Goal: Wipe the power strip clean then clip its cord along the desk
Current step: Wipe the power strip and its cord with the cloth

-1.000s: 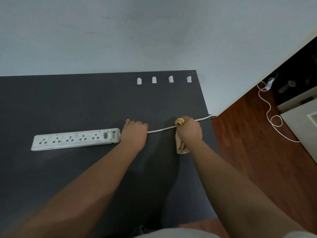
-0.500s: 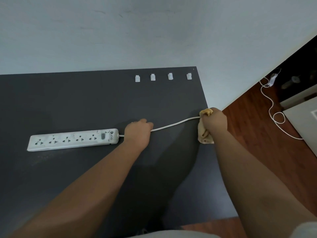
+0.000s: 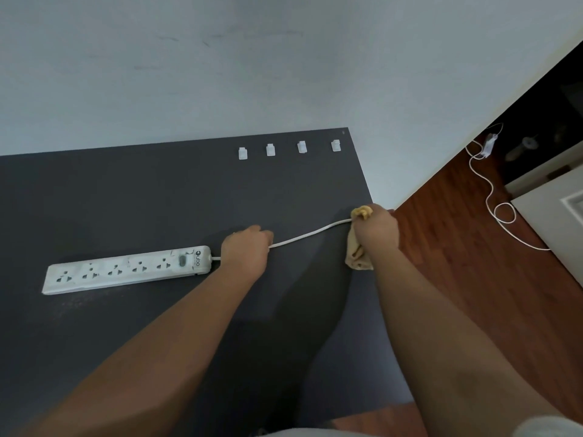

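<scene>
Left hand: the left hand (image 3: 245,251) lies palm down on the cord (image 3: 307,236) just beside the power strip (image 3: 127,269); its fingers (image 3: 266,236) are curled over the cord, pinning it to the bench.
Right hand: the right hand (image 3: 377,230) is clenched around a bunched yellow cloth (image 3: 355,257), and the cord runs into that fist; cloth shows above and below the hand.
Power strip: white and smudged, it lies flat on the bench, sockets up, well left of centre, with its switch end toward the left hand.
Cord: white, it leaves the strip's right end, passes under the left hand and rises in a slight curve to the right hand at the bench's right edge.
Clips: four white clips (image 3: 269,150) sit in a row near the far edge, apart from the cord and holding nothing.
Edges and room: the right hand is at the right edge; bare bench lies between the cord and the clips.
Surface: a dark grey bench (image 3: 142,197) stands against a pale wall (image 3: 220,74).
Room: a wooden floor (image 3: 467,263) lies to the right, with another white cable (image 3: 492,197) looped on it.
</scene>
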Motion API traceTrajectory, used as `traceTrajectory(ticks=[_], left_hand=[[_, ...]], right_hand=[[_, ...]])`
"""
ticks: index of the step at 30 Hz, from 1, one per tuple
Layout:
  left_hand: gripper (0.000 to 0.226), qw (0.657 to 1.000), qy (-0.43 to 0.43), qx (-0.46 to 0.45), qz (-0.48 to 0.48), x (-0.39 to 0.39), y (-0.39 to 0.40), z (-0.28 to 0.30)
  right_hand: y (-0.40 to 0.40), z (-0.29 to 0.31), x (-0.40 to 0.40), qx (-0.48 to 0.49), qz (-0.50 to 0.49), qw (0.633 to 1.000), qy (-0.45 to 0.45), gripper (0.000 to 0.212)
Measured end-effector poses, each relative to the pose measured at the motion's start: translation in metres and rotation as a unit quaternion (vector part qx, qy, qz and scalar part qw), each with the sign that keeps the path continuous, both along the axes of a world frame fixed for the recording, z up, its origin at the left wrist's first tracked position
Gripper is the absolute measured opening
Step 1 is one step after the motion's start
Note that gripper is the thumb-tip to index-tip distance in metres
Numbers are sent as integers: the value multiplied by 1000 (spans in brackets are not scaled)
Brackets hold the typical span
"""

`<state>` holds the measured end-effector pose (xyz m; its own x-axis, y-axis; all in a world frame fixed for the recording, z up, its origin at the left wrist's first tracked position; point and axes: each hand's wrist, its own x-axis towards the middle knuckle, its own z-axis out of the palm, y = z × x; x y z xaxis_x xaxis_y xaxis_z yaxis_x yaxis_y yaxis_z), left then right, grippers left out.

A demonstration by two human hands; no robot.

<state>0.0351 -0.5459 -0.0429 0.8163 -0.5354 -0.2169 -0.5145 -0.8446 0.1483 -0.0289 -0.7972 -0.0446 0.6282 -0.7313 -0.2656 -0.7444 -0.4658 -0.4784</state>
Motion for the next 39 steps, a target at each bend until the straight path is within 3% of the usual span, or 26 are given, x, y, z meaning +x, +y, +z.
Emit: traceTrajectory(ticks=[9,16,21,25,27,31,35,39], left_hand=[[10,1000,7,-17,-4,2,2,-1],[10,1000,4,-14,4,0,3,-3],[13,1000,7,-25,5,0,7,-4],[24,998,12,-63,6,-4,18,-3],[33,994,-11,-105,10,-10,32,1],[40,987,-80,-132,54,-18,80,4],[48,985,-61,-110,119,-20,116,9],[51,988,-44,-101,109,-19,134,11]], right_hand=[[-28,5,1,5,-72,997,13,11],[72,0,4,-11,93,995,30,22],[109,2,-1,17,252,967,11,15],[78,7,-9,32,131,989,-60,18],[65,5,-13,21,92,994,-54,15],[81,0,-12,2,165,986,0,15],[129,-1,-3,37,255,966,0,17],[155,10,3,92,313,944,-45,18]])
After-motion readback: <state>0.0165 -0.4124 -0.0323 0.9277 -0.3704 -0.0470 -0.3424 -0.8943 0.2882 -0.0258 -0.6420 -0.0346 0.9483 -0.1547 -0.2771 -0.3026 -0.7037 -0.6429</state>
